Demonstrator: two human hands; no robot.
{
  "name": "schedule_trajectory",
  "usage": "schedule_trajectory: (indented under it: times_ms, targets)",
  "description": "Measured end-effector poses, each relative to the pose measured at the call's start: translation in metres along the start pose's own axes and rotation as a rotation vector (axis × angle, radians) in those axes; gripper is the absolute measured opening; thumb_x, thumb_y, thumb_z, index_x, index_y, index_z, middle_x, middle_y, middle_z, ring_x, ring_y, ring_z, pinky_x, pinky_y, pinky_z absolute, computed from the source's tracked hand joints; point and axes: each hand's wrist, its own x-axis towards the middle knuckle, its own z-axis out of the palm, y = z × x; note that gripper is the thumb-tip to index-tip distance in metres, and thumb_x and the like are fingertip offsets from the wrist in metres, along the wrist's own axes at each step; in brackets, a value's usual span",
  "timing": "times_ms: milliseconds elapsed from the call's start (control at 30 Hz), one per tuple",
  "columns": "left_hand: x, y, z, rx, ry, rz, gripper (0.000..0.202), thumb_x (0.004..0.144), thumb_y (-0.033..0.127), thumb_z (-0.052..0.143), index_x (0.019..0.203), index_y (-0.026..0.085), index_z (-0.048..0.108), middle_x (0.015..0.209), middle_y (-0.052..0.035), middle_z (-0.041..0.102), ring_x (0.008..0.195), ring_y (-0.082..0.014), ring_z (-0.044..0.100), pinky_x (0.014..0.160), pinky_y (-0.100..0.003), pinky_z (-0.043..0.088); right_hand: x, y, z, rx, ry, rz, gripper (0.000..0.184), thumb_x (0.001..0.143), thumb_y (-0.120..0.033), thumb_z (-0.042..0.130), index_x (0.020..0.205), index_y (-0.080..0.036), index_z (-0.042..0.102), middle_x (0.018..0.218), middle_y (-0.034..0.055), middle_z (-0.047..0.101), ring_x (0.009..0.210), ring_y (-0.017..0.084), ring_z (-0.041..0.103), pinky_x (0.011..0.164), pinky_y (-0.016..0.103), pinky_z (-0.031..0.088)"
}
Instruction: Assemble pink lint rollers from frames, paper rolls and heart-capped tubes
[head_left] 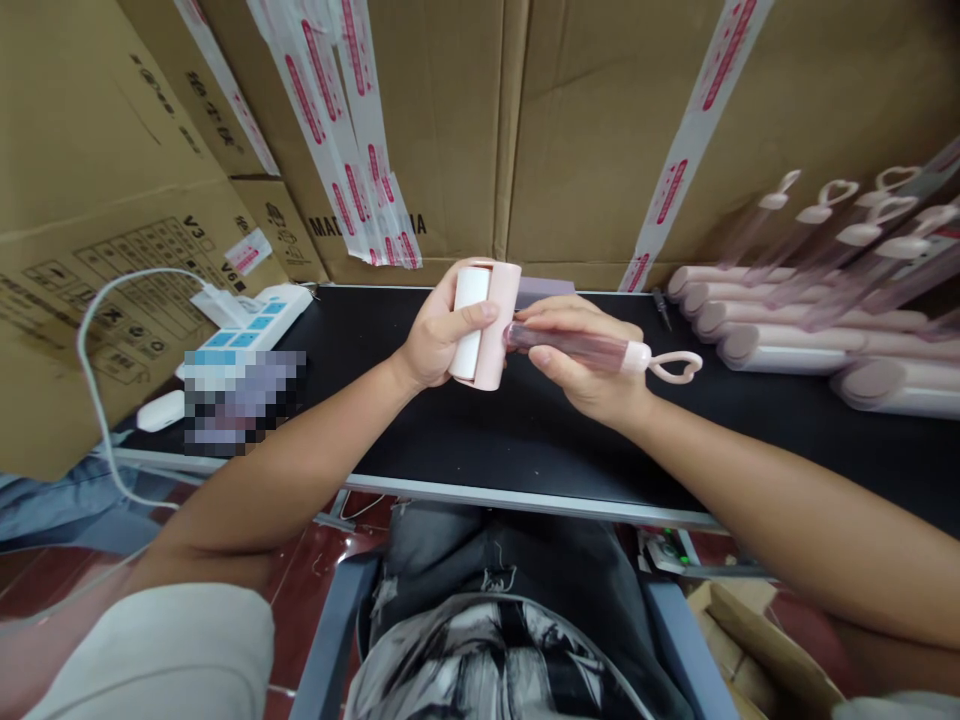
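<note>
Over the middle of the black table, my left hand point(433, 335) is wrapped round the head of a lint roller, its thumb on the white roll point(470, 345). The roll sits in a pale pink cover point(504, 330). My right hand point(600, 385) grips the see-through pinkish handle point(581, 346), which ends in a pale pink heart-shaped loop point(679, 366) pointing right. The handle's inner end meets the side of the cover; whether it is fully joined there I cannot tell.
Several similar lint rollers point(780, 335) lie in a row at the right, handles slanting up. On the left are a power strip point(259, 320) with a white cable and a white case point(161, 410). Cardboard boxes point(585, 130) wall off the back. A chair armrest point(334, 640) is below.
</note>
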Motion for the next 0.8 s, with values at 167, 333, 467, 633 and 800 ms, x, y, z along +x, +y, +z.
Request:
schedule_trajectory:
  times_ms: [167, 333, 467, 633, 800]
  targets:
    - [0.013, -0.004, -0.013, -0.003, 0.071, 0.002, 0.064, 0.078, 0.048, 0.091, 0.128, 0.026, 0.057, 0.101, -0.0001, 0.075, 0.083, -0.0197, 0.077, 0.082, -0.036, 0.066, -0.002, 0.023, -0.007, 0.127, -0.031, 0.201, 0.029, 0.093, -0.044, 0.088, 0.12, -0.034, 0.085, 0.113, 0.0042, 0.083, 0.096, 0.026, 0.081, 0.088, 0.047, 0.07]
    - [0.022, -0.012, -0.023, 0.009, 0.045, -0.382, 0.072, 0.092, 0.085, 0.063, 0.113, 0.016, 0.068, 0.102, -0.0118, 0.081, 0.087, -0.026, 0.081, 0.079, -0.04, 0.066, 0.004, 0.027, -0.015, -0.158, 0.216, 0.074, 0.033, 0.097, -0.047, 0.082, 0.126, -0.033, 0.08, 0.123, 0.0077, 0.08, 0.111, 0.03, 0.079, 0.104, 0.055, 0.066]
    - [0.014, -0.015, -0.004, -0.021, -0.052, -0.439, 0.073, 0.094, 0.085, 0.061, 0.109, 0.015, 0.071, 0.101, -0.0129, 0.082, 0.085, -0.0236, 0.081, 0.076, -0.036, 0.066, 0.0, 0.024, -0.006, -0.493, -0.033, -0.105, 0.046, 0.1, -0.034, 0.072, 0.146, -0.03, 0.071, 0.15, 0.0125, 0.07, 0.143, 0.034, 0.066, 0.122, 0.058, 0.055]
    - [0.015, -0.009, -0.002, 0.033, 0.15, -0.261, 0.039, 0.102, 0.057, 0.07, 0.11, 0.02, 0.061, 0.082, 0.001, 0.07, 0.066, -0.0145, 0.072, 0.066, -0.029, 0.061, 0.002, 0.052, -0.006, -0.536, -0.36, -0.148, 0.066, 0.099, -0.015, 0.051, 0.165, -0.022, 0.052, 0.169, 0.014, 0.057, 0.163, 0.031, 0.047, 0.134, 0.059, 0.04]
    - [0.023, -0.001, -0.032, 0.663, 0.19, -0.12, 0.019, 0.097, 0.035, 0.074, 0.098, 0.02, 0.063, 0.071, 0.0061, 0.057, 0.053, -0.0089, 0.05, 0.055, -0.026, 0.039, 0.017, 0.111, -0.052, -0.79, -0.322, 0.264, 0.071, 0.098, -0.036, 0.059, 0.165, -0.015, 0.05, 0.182, 0.0212, 0.034, 0.171, 0.046, 0.026, 0.135, 0.074, 0.025]
